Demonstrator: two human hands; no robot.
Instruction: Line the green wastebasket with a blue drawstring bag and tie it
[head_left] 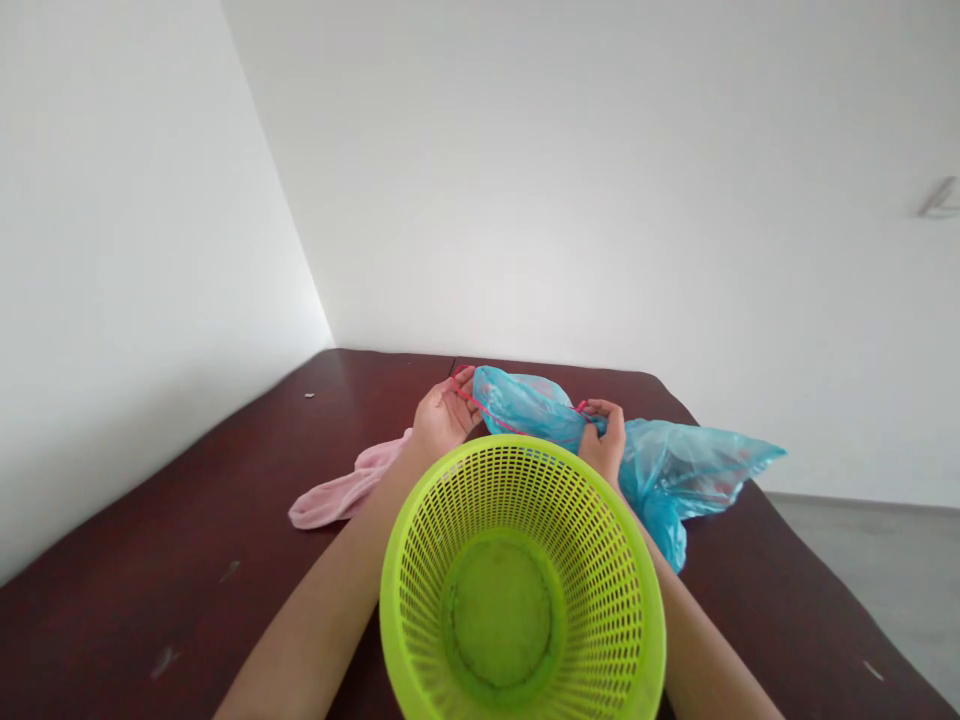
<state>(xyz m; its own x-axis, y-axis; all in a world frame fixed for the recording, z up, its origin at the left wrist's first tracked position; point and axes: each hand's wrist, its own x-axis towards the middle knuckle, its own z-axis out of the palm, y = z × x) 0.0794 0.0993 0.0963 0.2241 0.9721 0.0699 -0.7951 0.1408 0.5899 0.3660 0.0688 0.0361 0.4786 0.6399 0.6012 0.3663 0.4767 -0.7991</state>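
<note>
Beyond the basket, a translucent blue plastic bag (pixel 667 465) with a red drawstring (pixel 495 418) spreads across the table. My left hand (pixel 444 415) is closed on the drawstring at the bag's left end, palm partly turned up. At the other side of the bag's mouth, my right hand (pixel 604 442) pinches the blue edge and a bit of red string. A lime-green plastic basket (pixel 525 470) with slotted walls stands close to me between my forearms, its inside bare. Its rim hides part of the bag. Neither hand touches the basket.
A pink cloth (pixel 349 490) lies on the dark red-brown table (pixel 150 590), left of my left forearm. White walls (pixel 525 200) border the table at the back and left. Grey floor (pixel 862 550) shows past the right edge. A small white scrap (pixel 309 395) lies far left.
</note>
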